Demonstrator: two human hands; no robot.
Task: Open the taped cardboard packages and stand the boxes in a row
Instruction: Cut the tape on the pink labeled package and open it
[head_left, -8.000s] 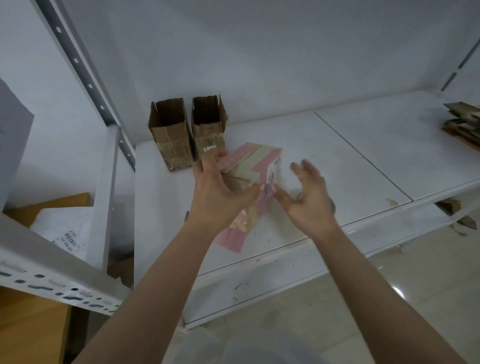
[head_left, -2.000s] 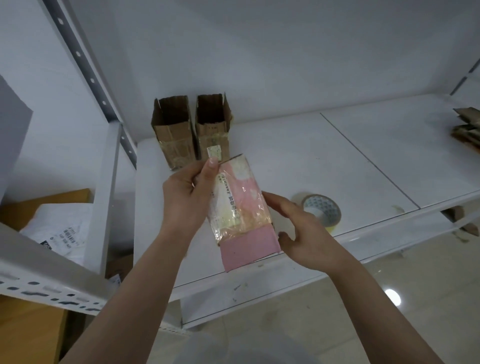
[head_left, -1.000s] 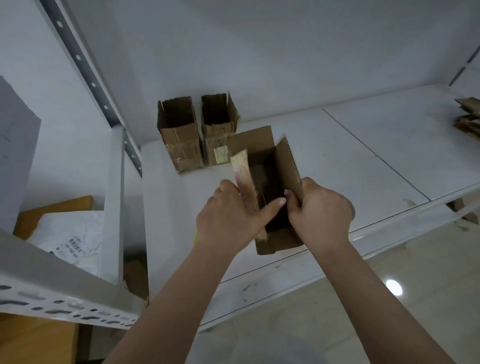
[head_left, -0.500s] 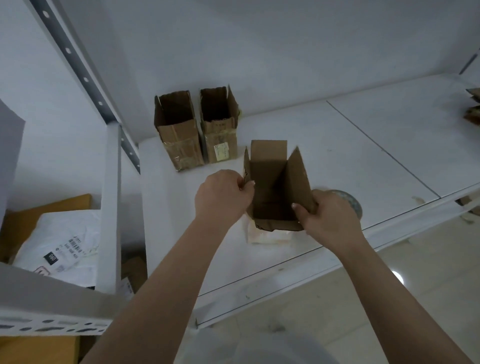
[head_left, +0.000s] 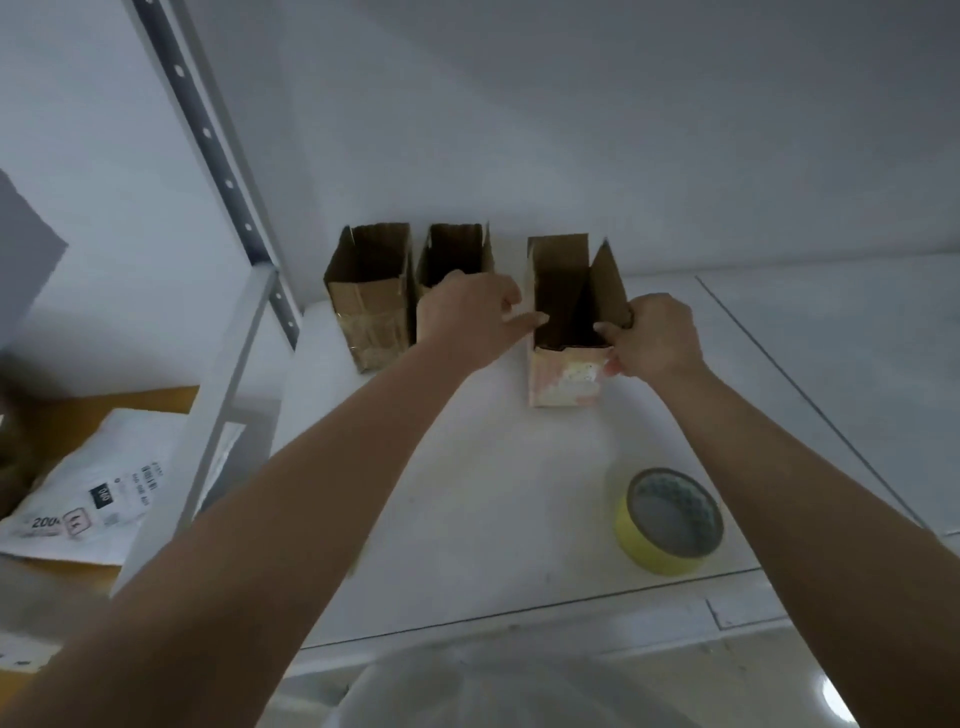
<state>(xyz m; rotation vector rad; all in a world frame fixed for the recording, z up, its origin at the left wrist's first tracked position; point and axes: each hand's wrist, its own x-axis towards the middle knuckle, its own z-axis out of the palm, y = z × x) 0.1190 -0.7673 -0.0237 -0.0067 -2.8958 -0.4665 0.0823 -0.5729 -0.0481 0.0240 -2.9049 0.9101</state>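
Toward the back of the white shelf (head_left: 467, 493), near the wall, three opened cardboard boxes stand upright with their long axes vertical and their open mouths facing up. One, the third box (head_left: 569, 332), is held between both hands; its flaps stand raised around a dark interior, and pink and pale tape remnants cover its near face. It stands apart from the other two, with a gap on its left. The right hand (head_left: 657, 338) grips the box's near right corner, its fingers (head_left: 605, 330) hooked over the front rim and its thumb pressed on the taped face. The left hand (head_left: 467, 317) reaches in from the left, loosely curled, one fingertip touching the box's left rim without clasping anything. Behind that hand stands the middle box (head_left: 454, 252), partly hidden, and just beside it the left box (head_left: 371, 296), the pair nearly touching. One roll of yellow tape (head_left: 667, 519) lies flat near the shelf's front edge, well apart from the boxes. One perforated metal upright (head_left: 218, 150) rises at the shelf's left, and beyond it, lower down, lies a white mailer bag (head_left: 93, 483) with printed labels.
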